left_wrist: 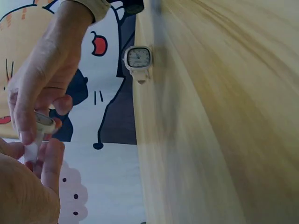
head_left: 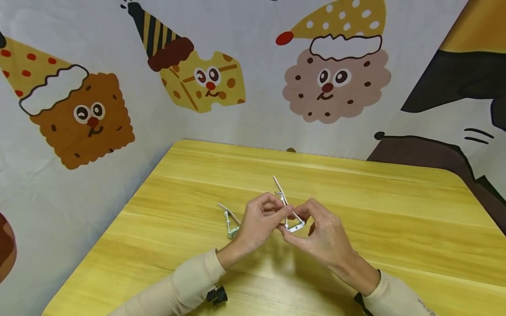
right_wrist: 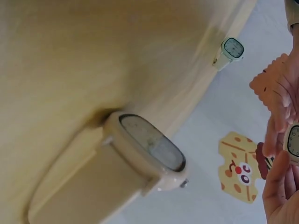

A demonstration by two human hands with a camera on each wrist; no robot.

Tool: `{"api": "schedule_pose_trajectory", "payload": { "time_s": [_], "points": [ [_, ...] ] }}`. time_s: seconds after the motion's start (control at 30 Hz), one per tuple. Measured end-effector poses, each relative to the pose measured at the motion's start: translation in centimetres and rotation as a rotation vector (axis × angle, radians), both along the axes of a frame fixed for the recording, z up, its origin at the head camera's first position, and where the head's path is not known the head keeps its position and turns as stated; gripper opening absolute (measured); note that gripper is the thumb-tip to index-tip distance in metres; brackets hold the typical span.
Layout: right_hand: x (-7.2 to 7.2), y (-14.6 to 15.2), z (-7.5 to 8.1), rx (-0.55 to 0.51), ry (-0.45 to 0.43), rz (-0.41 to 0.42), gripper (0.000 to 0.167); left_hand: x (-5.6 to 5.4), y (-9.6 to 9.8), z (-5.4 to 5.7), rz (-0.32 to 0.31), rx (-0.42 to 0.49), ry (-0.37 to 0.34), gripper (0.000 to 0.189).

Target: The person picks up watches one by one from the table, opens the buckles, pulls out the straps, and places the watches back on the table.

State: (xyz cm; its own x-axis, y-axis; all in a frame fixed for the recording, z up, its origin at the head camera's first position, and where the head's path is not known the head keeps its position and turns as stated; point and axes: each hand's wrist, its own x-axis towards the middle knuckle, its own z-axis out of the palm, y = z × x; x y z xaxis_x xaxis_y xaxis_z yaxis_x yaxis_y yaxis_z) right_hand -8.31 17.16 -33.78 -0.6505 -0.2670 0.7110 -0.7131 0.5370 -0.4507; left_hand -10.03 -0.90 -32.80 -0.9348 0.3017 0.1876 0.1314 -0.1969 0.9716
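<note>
A white wristwatch (head_left: 295, 227) with its strap sticking up is held in the air between both hands. My left hand (head_left: 257, 221) pinches its strap with thumb and fingers. My right hand (head_left: 326, 235) grips the watch near its case, thumb below and fingers behind. In the right wrist view the dial of the held watch (right_wrist: 294, 141) shows at the edge, between the fingers of both hands. A pale green watch (head_left: 232, 231) stands on the table just left of my left hand, partly covered by it.
A cream watch (left_wrist: 139, 58) stands on the table by my right arm, large and close in the right wrist view. The wooden table (head_left: 166, 184) meets a cloth backdrop (head_left: 261, 127) with cartoon prints at its far and left sides.
</note>
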Motion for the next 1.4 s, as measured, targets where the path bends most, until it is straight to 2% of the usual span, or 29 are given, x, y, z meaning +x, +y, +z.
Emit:
{"api": "schedule_pose_trajectory", "payload": {
  "time_s": [0.07, 0.13, 0.2, 0.27, 0.33, 0.4, 0.5, 0.57, 0.63, 0.67, 0.77, 0.9, 1.1, 1.23, 1.4],
  "points": [
    [0.0, 0.1, -0.1, -0.020, -0.006, 0.017, 0.038, 0.0, -0.2, -0.1, -0.009, -0.005, 0.008, 0.013],
    [0.0, 0.3, -0.2, -0.036, -0.021, 0.017, 0.037, 0.0, -0.5, -0.1, -0.013, -0.050, 0.023, 0.016],
    [0.0, 0.4, -0.2, -0.043, -0.040, 0.013, 0.036, 0.0, -1.1, 0.0, 0.001, -0.164, 0.067, 0.017],
    [0.1, 0.5, -0.2, -0.041, -0.053, 0.009, 0.033, 0.1, -1.9, 0.1, 0.030, -0.338, 0.178, 0.015],
    [0.1, 0.6, -0.3, -0.038, -0.068, 0.007, 0.031, 0.0, -2.7, 0.3, 0.075, -0.542, 0.389, 0.009],
    [0.1, 0.6, -0.3, -0.037, -0.084, 0.011, 0.029, -0.2, -3.2, 0.5, 0.148, -0.714, 0.651, 0.006],
    [0.1, 0.6, -0.3, -0.035, -0.094, 0.023, 0.028, -0.8, -3.6, 1.1, 0.224, -0.873, 1.033, 0.007],
    [0.1, 0.4, -0.3, -0.031, -0.090, 0.029, 0.029, -1.1, -3.7, 1.5, 0.226, -0.956, 1.207, 0.014],
    [0.2, 0.3, -0.3, -0.029, -0.092, 0.034, 0.031, -1.4, -3.6, 1.9, 0.201, -1.046, 1.322, 0.023],
    [0.2, 0.2, -0.3, -0.029, -0.097, 0.035, 0.032, -1.5, -3.5, 2.0, 0.182, -1.087, 1.357, 0.028],
    [0.3, 0.1, -0.4, -0.040, -0.133, 0.036, 0.036, -1.7, -3.3, 2.2, 0.102, -1.172, 1.392, 0.042],
    [0.4, -0.1, -0.5, -0.057, -0.199, 0.025, 0.040, -2.0, -3.2, 2.0, 0.022, -1.198, 1.350, 0.050],
    [0.4, 0.0, -0.6, -0.066, -0.253, -0.017, 0.049, -2.4, -3.2, 1.5, -0.014, -1.195, 1.306, 0.035],
    [0.3, 0.1, -0.7, -0.071, -0.264, -0.039, 0.058, -2.6, -3.2, 1.2, -0.046, -1.177, 1.270, 0.032],
    [0.5, 0.1, -0.9, -0.077, -0.273, -0.026, 0.061, -2.7, -2.9, 1.0, -0.050, -1.185, 1.256, 0.026]
  ]
}}
